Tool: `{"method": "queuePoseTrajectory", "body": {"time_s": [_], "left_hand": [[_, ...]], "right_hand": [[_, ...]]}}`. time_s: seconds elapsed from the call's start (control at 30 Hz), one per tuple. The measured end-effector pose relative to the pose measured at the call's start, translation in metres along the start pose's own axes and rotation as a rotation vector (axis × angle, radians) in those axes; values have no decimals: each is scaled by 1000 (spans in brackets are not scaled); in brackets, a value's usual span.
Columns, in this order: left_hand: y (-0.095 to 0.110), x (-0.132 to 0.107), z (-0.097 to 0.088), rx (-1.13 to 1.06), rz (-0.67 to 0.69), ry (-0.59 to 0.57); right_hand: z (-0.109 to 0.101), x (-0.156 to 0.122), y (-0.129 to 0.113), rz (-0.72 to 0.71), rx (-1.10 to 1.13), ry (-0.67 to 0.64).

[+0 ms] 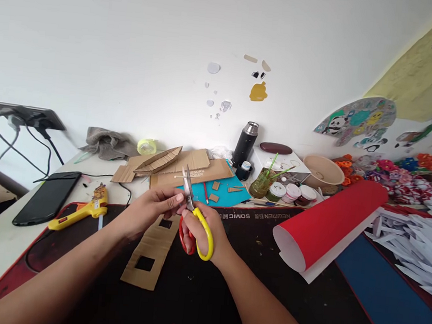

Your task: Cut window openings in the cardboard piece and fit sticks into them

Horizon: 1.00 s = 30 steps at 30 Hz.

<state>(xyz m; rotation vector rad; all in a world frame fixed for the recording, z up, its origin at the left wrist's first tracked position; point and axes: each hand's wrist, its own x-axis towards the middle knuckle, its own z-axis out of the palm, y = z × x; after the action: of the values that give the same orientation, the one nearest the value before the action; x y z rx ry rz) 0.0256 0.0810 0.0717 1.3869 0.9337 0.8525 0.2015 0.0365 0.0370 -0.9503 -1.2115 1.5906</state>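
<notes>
My right hand (204,227) grips a pair of scissors (205,235) by its yellow and red handles, with the blades pointing up and away. Close by on the left, my left hand (164,203) has its thumb and fingers pinched together beside the blades. Whatever sits in that pinch is too small or hidden to name. A thin pale strip (179,176) shows near the blades. Below both hands, a cardboard strip (150,250) with two rectangular cut-outs lies on the black mat (203,298), its far end partly covered by my left hand.
Cardboard pieces (217,172) and a blue sheet (194,190) lie beyond the hands. At left are a yellow glue gun (81,214) and a phone (48,199). A red paper roll (332,224), paint jars (292,192) and a black flask (246,143) stand right.
</notes>
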Motion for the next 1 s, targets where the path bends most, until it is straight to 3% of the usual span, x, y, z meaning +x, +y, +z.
{"method": "queuePoseTrajectory", "body": {"time_s": [0.2,0.33,0.53,0.83,0.93,1.0], "left_hand": [[-10,2,6,-291,-21,31],[-8,1,4,-275,0,10],[-6,1,5,-164,42,69],[-8,-1,11,-147,32,80],[-2,-2,6,-49,54,68],[6,-5,-1,83,123,147]], "right_hand": [[3,-3,-1,5,46,-92],[3,-5,0,8,69,-144],[0,-1,1,45,130,-218],[8,-5,0,-4,87,-129],[7,-4,4,-11,78,-57],[4,-2,6,-18,50,-4]]}}
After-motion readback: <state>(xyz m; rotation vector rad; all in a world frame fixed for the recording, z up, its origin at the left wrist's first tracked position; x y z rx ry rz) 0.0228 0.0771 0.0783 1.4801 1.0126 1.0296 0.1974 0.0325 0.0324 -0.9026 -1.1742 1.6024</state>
